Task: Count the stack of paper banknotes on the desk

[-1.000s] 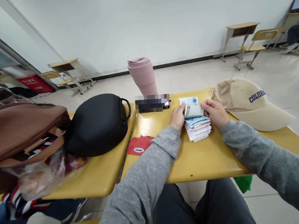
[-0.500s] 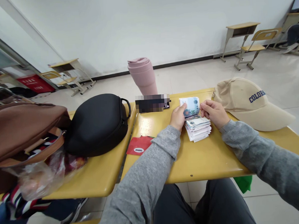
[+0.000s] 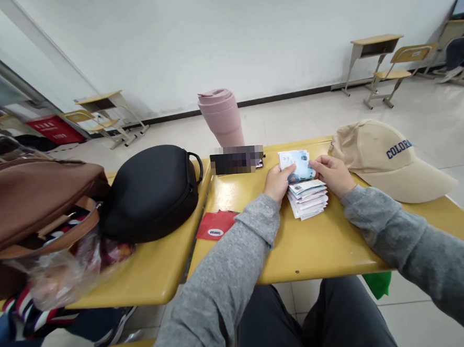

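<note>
The left hand (image 3: pixel 279 183) grips the light-blue printed paper banknotes (image 3: pixel 301 159) at their left edge, thumb on top; the right hand (image 3: pixel 333 175) pinches their right edge. Both hands are equally near; long axis indeterminable. White-edged folded paper notes (image 3: pixel 309 200) lie just beside, toward the tabletop's (image 3: pixel 319 249) near edge. Beige cloth cap (image 3: pixel 384 159): beside the right hand, toward the far-right corner. Pink tumbler (image 3: pixel 221 116): near the far-left corner. Flat red pouch (image 3: pixel 215 226): left edge.
</note>
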The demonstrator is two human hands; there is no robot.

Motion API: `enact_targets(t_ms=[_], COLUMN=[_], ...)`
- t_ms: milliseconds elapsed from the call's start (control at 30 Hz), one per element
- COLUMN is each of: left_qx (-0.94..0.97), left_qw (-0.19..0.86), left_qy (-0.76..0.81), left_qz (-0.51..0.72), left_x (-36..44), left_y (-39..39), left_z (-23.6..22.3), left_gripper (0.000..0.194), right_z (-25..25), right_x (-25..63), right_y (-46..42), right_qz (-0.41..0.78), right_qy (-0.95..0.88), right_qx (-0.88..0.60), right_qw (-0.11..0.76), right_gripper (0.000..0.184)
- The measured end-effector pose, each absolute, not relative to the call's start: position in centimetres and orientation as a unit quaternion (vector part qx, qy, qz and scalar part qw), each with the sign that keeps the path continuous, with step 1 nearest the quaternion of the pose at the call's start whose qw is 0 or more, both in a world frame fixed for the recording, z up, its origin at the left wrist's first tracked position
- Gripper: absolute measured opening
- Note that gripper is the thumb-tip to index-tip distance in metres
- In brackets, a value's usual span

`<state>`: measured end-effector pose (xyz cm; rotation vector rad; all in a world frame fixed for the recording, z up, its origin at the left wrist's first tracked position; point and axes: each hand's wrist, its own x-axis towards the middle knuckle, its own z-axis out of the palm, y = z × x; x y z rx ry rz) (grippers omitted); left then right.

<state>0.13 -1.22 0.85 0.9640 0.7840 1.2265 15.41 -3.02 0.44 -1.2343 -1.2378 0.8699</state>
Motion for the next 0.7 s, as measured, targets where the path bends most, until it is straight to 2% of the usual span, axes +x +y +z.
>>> enact_targets(t_ms=[700], left_qx=[0.398], left_qw=[0.637], left_qy=[0.346], left_qz=[0.562], left_x=[0.1], left_y=[-1.42], left_z=[1.43], left_gripper=[0.023], right_z=[0.16], right_x=[15.37], right_y=[-2.88], right_qz=[0.37], right_qy=[-0.533], right_qx=[-0.497], right_qw=[0.576], right_gripper=[0.029])
